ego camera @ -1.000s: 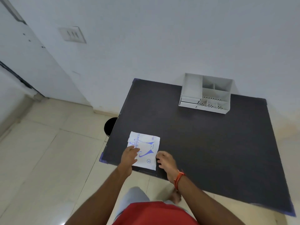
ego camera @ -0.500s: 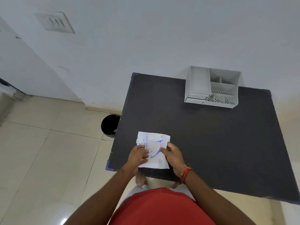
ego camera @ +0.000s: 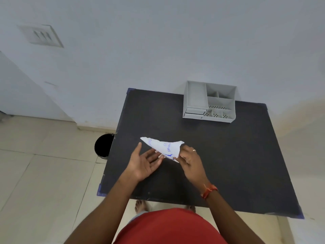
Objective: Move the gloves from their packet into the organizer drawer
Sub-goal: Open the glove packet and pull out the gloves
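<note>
The white glove packet [ego camera: 165, 147] with blue print is lifted off the black table [ego camera: 228, 155] and bent into a wedge shape. My right hand [ego camera: 190, 160] pinches its right lower corner. My left hand [ego camera: 146, 162] is palm up with fingers spread, its fingertips touching the packet's underside. The gloves themselves are hidden inside the packet. The grey organizer [ego camera: 210, 102] stands at the table's far edge by the wall, with two small drawers [ego camera: 194, 113] shut at its lower left.
A black round bin [ego camera: 102, 146] stands on the tiled floor left of the table. A white wall with a switch plate [ego camera: 42, 36] runs behind the table. My feet show under the table's near edge.
The packet lay flat on the table's near left part under both hands; now it is raised and folded, held by my right hand, and my left hand has opened beneath it.
</note>
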